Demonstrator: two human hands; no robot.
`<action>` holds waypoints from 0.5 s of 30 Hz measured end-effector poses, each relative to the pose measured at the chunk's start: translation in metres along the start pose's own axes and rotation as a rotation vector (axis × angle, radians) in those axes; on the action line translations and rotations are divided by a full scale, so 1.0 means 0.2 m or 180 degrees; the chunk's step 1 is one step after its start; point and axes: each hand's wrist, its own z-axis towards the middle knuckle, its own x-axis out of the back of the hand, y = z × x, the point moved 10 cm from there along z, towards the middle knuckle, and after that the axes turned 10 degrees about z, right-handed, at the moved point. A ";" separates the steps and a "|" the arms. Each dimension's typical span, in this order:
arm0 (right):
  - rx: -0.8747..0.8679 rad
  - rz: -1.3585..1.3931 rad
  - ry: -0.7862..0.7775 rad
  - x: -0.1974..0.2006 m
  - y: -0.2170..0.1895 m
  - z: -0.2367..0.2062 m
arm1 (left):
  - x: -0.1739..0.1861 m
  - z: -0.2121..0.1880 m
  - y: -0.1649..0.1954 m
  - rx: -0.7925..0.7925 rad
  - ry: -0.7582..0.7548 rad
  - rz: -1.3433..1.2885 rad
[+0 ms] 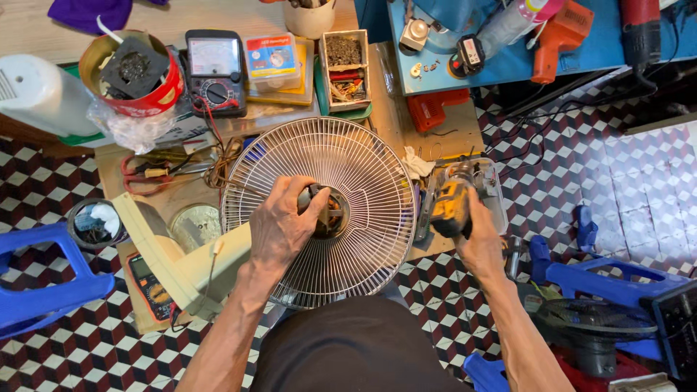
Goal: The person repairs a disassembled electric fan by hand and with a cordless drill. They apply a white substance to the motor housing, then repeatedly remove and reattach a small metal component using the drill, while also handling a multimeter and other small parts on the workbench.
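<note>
In the middle of the frame a round wire fan guard (319, 210) lies flat, face up, over a low wooden tabletop (450, 131), with the fan's cream-coloured body (192, 265) stretching out toward the lower left. Laid down like this, the dark motor hub (330, 212) at the guard's centre points straight up at the person, where it is easy to reach from above.

The left hand (279, 225) rests on the grille with fingers curled round the hub, thumb on one side, gripping it; this looks like a way to hold the fan steady. The right hand (479, 239), just right of the guard's rim, is wrapped firmly around the handle of a yellow and black cordless drill (451, 203). Its nose points toward the top of the frame, away from the hub and apart from the grille, so the tool is held ready, not applied.

Small tools lie within arm's reach around the work. A meter with red leads (215, 72) sits in the upper left beside a red tin (134, 76), a divided box of screws (345, 67) stands at upper centre, and red-handled pliers (149, 174) lie left of the guard. A clear plastic tray (494, 192) sits under the drill. The floor (617, 174) is checked tile.
</note>
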 end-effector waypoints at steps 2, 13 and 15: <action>0.0640 -0.0588 -0.0137 -0.10 0.02 0.04 | 0.01 -0.01 -0.01 0.0021 -0.0002 0.0008; 0.0734 -0.1432 -0.0412 -0.35 0.33 0.11 | -0.01 -0.04 -0.03 0.0351 -0.0240 -0.0011; 0.0709 -0.1402 -0.0517 -0.38 0.31 0.15 | -0.01 -0.02 -0.01 0.0148 -0.0130 0.0123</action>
